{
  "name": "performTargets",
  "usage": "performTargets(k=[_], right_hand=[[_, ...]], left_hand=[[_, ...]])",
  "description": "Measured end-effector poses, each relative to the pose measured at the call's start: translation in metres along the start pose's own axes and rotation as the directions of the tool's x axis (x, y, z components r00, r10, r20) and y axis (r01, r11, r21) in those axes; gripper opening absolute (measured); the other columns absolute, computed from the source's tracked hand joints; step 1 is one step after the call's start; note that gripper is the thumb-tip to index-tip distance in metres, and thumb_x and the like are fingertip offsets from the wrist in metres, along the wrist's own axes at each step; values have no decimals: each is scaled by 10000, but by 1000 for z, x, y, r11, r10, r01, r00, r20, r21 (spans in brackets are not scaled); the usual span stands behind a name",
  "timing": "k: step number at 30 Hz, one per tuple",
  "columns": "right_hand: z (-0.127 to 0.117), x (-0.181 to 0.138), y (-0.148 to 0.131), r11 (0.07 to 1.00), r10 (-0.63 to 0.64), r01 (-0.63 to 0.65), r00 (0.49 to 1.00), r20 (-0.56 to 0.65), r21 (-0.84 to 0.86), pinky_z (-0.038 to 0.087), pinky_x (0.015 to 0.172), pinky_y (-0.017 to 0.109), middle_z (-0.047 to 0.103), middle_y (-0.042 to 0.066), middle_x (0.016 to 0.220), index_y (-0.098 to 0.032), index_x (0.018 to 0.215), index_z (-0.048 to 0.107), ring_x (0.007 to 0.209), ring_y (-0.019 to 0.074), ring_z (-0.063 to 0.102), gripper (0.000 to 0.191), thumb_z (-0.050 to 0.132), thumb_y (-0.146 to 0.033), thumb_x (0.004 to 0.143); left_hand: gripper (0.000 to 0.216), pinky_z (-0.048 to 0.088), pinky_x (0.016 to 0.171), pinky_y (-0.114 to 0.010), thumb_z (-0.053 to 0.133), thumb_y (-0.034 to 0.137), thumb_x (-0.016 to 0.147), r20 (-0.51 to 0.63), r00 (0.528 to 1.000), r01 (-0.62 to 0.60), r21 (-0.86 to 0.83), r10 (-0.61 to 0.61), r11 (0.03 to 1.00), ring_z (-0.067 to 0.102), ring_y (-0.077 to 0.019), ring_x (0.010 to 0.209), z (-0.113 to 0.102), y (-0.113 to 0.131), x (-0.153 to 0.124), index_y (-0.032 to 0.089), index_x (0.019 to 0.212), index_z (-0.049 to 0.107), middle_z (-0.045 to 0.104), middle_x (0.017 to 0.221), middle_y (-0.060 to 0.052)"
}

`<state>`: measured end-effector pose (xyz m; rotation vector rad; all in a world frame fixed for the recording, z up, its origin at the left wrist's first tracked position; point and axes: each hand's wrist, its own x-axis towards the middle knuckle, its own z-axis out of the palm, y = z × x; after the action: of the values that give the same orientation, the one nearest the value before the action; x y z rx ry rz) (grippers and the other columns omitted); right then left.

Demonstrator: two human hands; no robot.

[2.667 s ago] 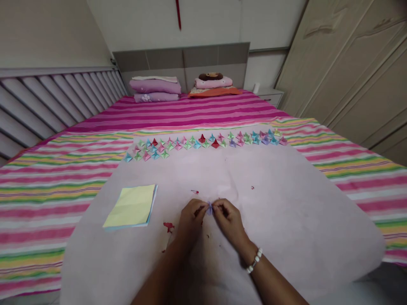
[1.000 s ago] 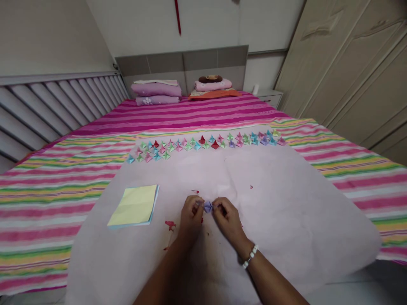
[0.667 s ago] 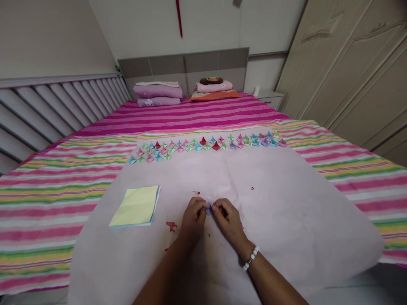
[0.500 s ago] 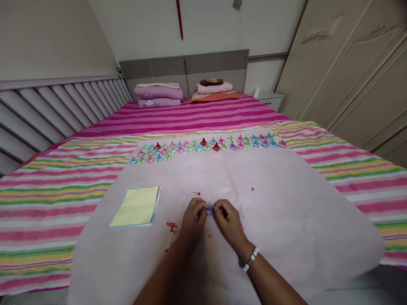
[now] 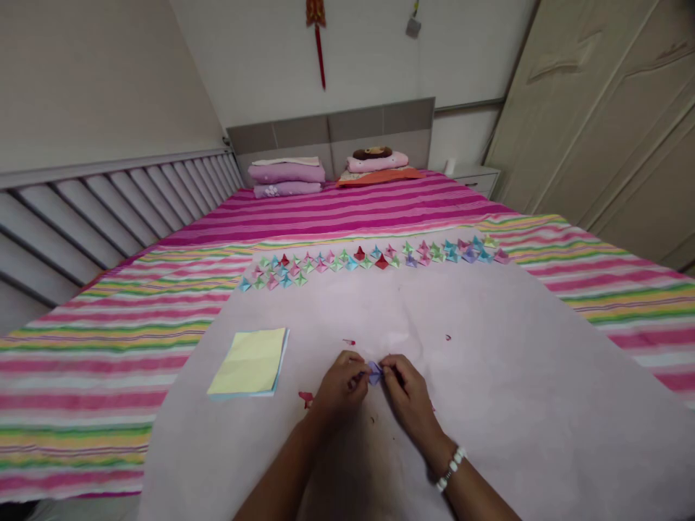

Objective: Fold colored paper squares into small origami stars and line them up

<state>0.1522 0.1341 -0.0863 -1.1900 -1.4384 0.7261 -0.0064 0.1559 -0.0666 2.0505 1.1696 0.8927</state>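
Between my hands is a small folded purple paper piece [image 5: 374,373], pinched at its two sides above the pale tabletop [image 5: 489,405]. My left hand [image 5: 341,387] grips its left point with thumb and forefinger. On the other side my right hand [image 5: 407,391], with a white beaded bracelet [image 5: 450,469] at the wrist, pinches the right point. Fingertips hide part of the folds. To the left lies a stack of square paper sheets [image 5: 253,362], yellow on top with blue beneath. Red marks or scraps [image 5: 305,399] show beside my left hand.
Rows of folded paper pieces [image 5: 359,253] in several colours line the tabletop's far edge. Beyond is a bed with a striped sheet [image 5: 347,210], folded purple bedding [image 5: 287,174] and a headboard [image 5: 331,137]. A slatted rail [image 5: 135,188] runs along the left, wardrobe doors [image 5: 608,145] along the right.
The camera view has shifted, so the whole scene sits slightly lower and further right. Both hands still pinch the purple paper, and more of its face shows between the fingers.
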Motion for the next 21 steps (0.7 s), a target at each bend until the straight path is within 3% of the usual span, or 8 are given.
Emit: performTargets(k=[5, 9, 12, 15, 18, 21], right_hand=[[0, 0, -2, 1000, -3, 3, 1000, 11, 7, 440, 652, 304, 583, 44, 777, -205, 812, 565, 723, 196, 542, 166, 453, -288, 902], [-1, -2, -4, 999, 38, -38, 999, -17, 4, 434, 567, 287, 585, 37, 737, -201, 866, 582, 635, 184, 533, 184, 486, -357, 885], [0, -3, -2, 999, 44, -46, 996, -83, -15, 434, 526, 280, 564, 12, 668, -194, 965, 583, 574, 176, 527, 240, 517, -397, 856], [0, -3, 2, 999, 42, -44, 995, -94, -19, 429, 487, 273, 540, 1, 629, -194, 984, 574, 539, 172, 519, 259, 508, -410, 858], [1, -3, 6, 999, 46, -48, 995, -89, -14, 448, 502, 280, 581, 28, 700, -204, 988, 573, 571, 178, 544, 248, 510, -409, 862], [1, -4, 8, 999, 43, -45, 996, -74, -17, 455, 498, 284, 597, 43, 736, -220, 989, 577, 592, 188, 559, 231, 521, -403, 860]], left_hand=[[226, 443, 670, -253, 476, 141, 818, 207, 977, -115, 278, 58, 954, 574, -152, 747, -24, 10, 1, 233, 922, 654, 595, 878, -39], [208, 423, 645, -255, 454, 186, 860, 224, 968, -190, 345, 116, 919, 558, -163, 708, -37, 13, 6, 220, 783, 644, 598, 731, -28], [179, 417, 631, -242, 486, 189, 836, 108, 987, -148, 284, 122, 947, 548, -147, 674, -52, 8, 19, 213, 765, 649, 610, 712, -24], [165, 421, 616, -235, 506, 190, 807, -89, 996, 0, 273, 26, 962, 549, -134, 641, -75, -6, 43, 194, 790, 670, 625, 720, -26], [166, 413, 624, -243, 524, 171, 768, -278, 958, 160, 337, -65, 928, 550, -140, 643, -96, -27, 74, 187, 789, 688, 640, 708, -18], [199, 409, 644, -256, 494, 177, 788, -371, 922, 249, 352, -110, 902, 560, -151, 660, -105, -50, 102, 160, 795, 692, 651, 720, -33]])
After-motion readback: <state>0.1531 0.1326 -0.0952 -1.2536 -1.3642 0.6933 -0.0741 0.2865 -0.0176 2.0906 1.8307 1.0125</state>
